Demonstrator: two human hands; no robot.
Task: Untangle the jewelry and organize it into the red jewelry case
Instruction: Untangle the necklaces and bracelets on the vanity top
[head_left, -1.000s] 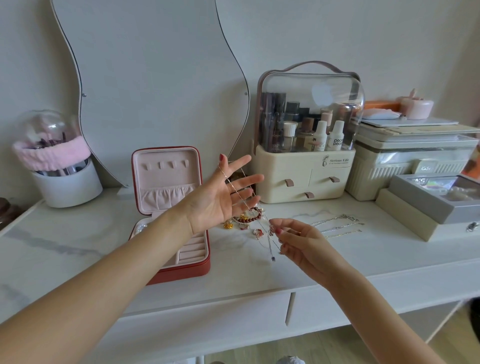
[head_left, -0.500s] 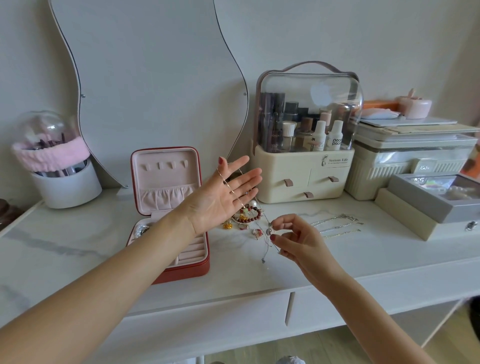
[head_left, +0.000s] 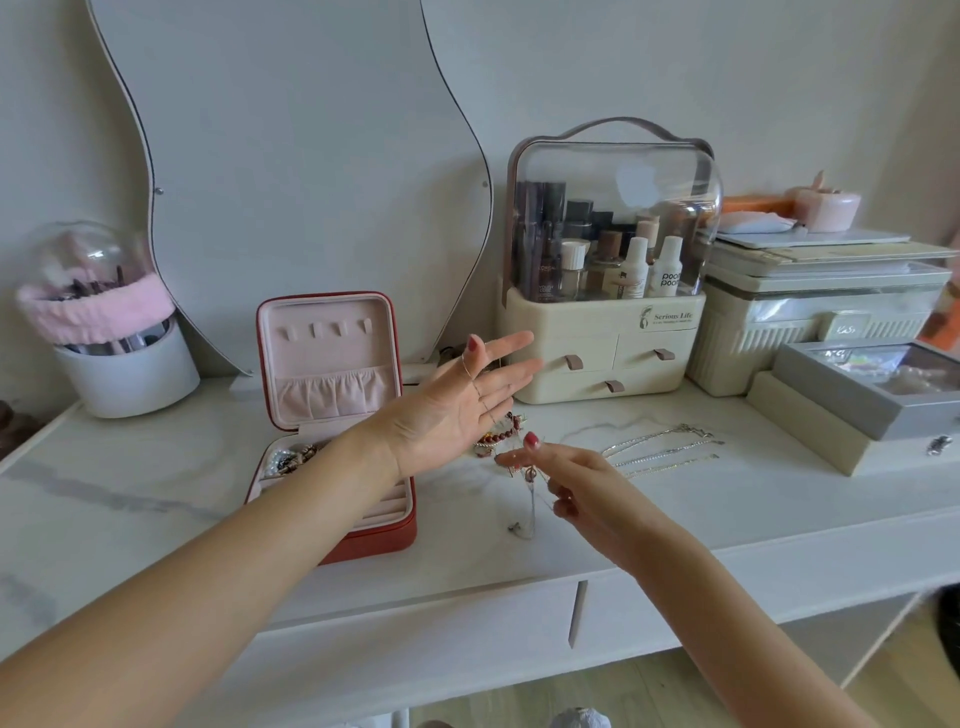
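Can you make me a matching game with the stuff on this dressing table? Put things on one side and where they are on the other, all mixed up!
Things:
1. red jewelry case
2. silver chains
3. pink headband
4. thin chain

Places:
A. laid out in rows on the tabletop, in front of the cream drawers
B. draped across the open left hand
C. wrapped around the white brush holder
D. standing open in front of the mirror

Pairs: 1-D, 2-A, 3-C, 4-B
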